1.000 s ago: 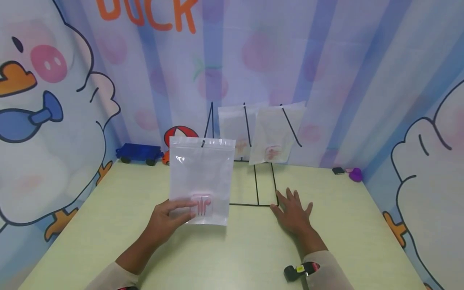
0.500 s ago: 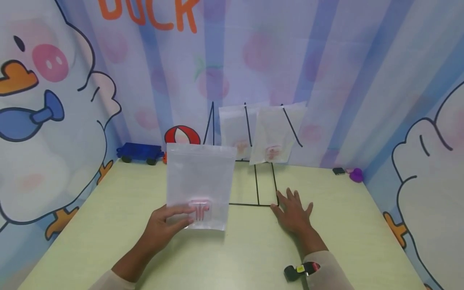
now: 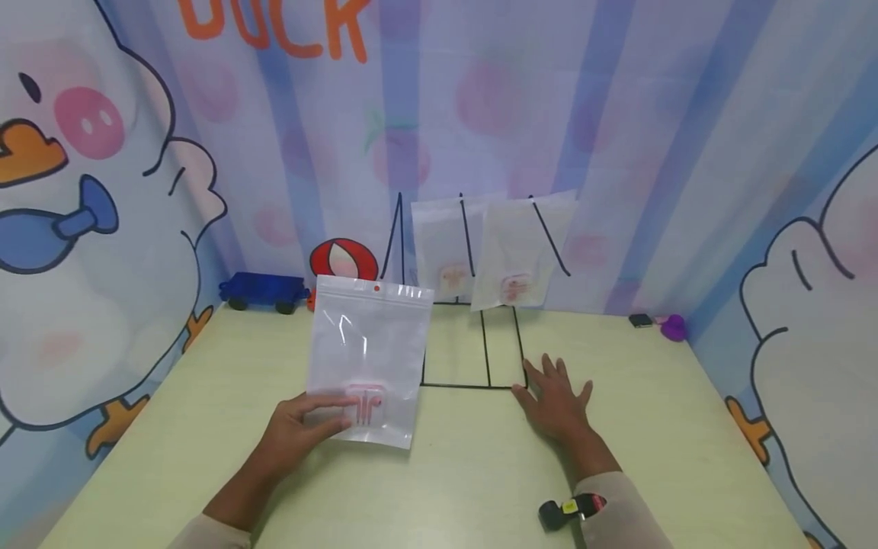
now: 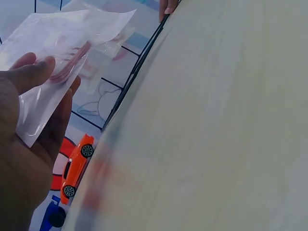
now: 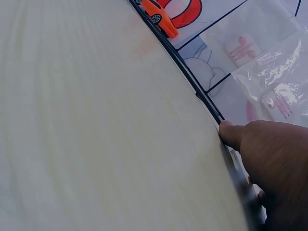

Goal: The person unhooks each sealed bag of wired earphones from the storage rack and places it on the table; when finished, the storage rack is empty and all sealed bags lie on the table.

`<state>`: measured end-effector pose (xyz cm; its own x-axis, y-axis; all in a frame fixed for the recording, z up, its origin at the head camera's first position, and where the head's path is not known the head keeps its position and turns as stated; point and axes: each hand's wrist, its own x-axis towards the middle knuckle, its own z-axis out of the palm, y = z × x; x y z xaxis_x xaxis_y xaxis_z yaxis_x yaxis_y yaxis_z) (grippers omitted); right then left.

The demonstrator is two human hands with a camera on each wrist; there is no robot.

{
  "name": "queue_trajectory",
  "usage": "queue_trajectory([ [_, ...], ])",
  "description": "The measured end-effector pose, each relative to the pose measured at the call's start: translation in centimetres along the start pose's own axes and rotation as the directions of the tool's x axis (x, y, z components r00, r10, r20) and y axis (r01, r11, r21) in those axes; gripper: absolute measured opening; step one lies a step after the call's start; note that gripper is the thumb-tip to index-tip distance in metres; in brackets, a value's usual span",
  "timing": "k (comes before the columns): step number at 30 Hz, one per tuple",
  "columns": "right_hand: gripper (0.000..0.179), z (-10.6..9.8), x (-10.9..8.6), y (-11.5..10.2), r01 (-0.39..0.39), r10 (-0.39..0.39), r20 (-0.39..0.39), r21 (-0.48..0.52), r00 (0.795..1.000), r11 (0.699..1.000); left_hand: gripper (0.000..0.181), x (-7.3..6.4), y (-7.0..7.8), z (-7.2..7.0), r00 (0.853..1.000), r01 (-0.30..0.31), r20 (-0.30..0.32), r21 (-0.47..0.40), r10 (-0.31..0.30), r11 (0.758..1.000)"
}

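Lower now: bag (image 3: 373, 335) of pink earphones (image 3: 366, 409) in close left grip (image 3: 296, 428); right grip (image 3: 557, 408) spread

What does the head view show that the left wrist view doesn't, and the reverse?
Head only: the purple object and small black object. Left wrist only: the wheels of the orange toy car. Both: the left hand holding the white pouch, the black wire rack, and the right hand, just its fingers in the left wrist view.

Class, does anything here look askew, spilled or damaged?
Slightly askew: the rightmost hanging packet on the black rack looks tilted, its sides slanting down leftward instead of hanging straight. No spill or damage shows.
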<state>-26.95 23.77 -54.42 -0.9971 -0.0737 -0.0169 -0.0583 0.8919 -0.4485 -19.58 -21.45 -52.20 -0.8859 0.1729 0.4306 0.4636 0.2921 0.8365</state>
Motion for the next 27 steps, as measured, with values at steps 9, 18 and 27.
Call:
queue_trajectory([
  [9, 0.068, -0.1, -0.2, 0.0, -0.004, 0.004, -0.009, 0.013, 1.0, 1.0, 0.038, 0.5, 0.1, -1.2, 0.916, 0.4, 0.005, 0.05, -0.401, 0.915],
  [18, 0.069, -0.1, 0.0, -0.1, -0.002, 0.002, 0.013, -0.002, 1.0, 1.0, 0.042, 0.7, -1.2, -3.2, 0.882, 0.472, -0.048, 0.088, -0.469, 0.877],
  [27, 0.07, -0.2, 0.0, -0.2, 0.004, -0.004, 0.003, -0.003, 1.0, 1.0, 0.045, 0.9, -1.5, -5.0, 0.863, 0.505, -0.02, 0.08, -0.505, 0.859],
])
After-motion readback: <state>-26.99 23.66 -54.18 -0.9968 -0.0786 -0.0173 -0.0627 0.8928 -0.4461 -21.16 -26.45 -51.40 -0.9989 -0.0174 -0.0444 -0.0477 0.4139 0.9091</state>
